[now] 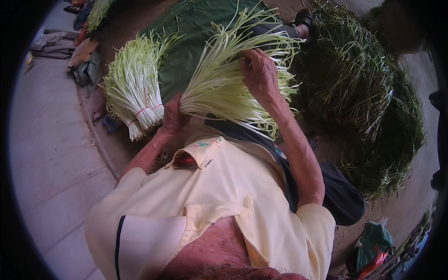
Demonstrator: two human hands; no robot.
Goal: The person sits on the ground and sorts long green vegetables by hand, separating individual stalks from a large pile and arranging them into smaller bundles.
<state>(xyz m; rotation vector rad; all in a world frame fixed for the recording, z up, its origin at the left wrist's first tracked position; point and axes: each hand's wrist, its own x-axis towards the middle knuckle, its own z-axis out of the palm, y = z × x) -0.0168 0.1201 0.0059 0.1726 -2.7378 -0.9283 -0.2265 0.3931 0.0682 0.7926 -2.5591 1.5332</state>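
My left hand (175, 113) is closed around the white stem ends of a loose bunch of pale yellow-green chives (213, 84). The leaves fan out to the right and upward over my lap. Among the leaf tips is my right hand (260, 75), fingers curled and thumb near the forefinger; whether it pinches any leaves is hidden. Just left of my left hand stand tied bundles of the same chives (140, 80), white stems down, bound near the base with thin red ties (142, 110). The bundles rest beside a dark green sheet (178, 73).
A large heap of dark green grassy leaves (350, 77) lies on the right. Near its top left is a sandalled foot (303, 19). Pale paving (52, 140) borders the left, with cloths and bags (84, 63) along its edge. A green bag (374, 241) sits at lower right.
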